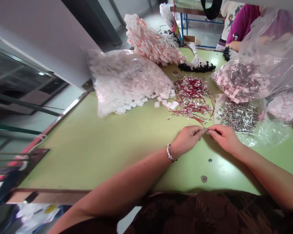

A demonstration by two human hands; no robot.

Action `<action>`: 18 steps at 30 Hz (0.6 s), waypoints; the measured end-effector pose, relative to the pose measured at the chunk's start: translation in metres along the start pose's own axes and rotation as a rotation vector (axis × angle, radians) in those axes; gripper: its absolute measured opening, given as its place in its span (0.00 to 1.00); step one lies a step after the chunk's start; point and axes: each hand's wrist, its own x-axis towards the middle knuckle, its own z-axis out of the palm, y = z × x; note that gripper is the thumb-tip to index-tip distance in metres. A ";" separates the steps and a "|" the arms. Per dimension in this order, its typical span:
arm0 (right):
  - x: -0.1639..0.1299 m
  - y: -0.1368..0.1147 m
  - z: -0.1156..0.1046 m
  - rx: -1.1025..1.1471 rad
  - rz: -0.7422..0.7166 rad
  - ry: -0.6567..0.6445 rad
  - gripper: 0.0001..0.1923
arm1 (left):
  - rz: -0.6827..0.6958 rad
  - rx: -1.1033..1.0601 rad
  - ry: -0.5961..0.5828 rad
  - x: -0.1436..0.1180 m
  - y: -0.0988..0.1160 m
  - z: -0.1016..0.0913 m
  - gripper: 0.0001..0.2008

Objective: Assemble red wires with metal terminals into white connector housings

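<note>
My left hand [189, 138], with a bracelet at the wrist, is closed in a pinch near the table's middle. Opposite it, my right hand [223, 136] pinches too, and the fingertips of both hands almost meet. Between them is a small metallic piece [206, 130], too small to make out fully. Just beyond the hands lies a heap of short red wires [191, 97] with silvery ends. Right of the heap, small metal parts [238, 115] are piled on a clear plastic bag.
A clear bag of white plastic pieces [132, 81] spills onto the green table [88, 146]. Behind are a bundle of pinkish-white parts [151, 42] and white wires with black ends [197, 63]. Another bag of pinkish pieces [244, 78] stands right. A person in a purple sleeve [243, 24] is across the table.
</note>
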 end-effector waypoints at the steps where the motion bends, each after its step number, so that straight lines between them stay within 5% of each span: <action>1: 0.000 -0.001 0.000 0.024 0.020 -0.007 0.11 | 0.008 0.007 0.003 0.000 -0.001 0.000 0.14; 8: 0.000 -0.004 -0.004 0.068 0.021 -0.094 0.14 | 0.081 0.097 0.024 0.000 -0.009 -0.001 0.12; 13: -0.001 -0.005 -0.009 -0.020 0.076 -0.286 0.11 | 0.403 0.588 -0.072 -0.007 -0.011 -0.002 0.12; 18: -0.004 -0.009 -0.011 -0.074 0.147 -0.376 0.13 | 0.364 0.874 -0.227 -0.014 0.000 -0.001 0.11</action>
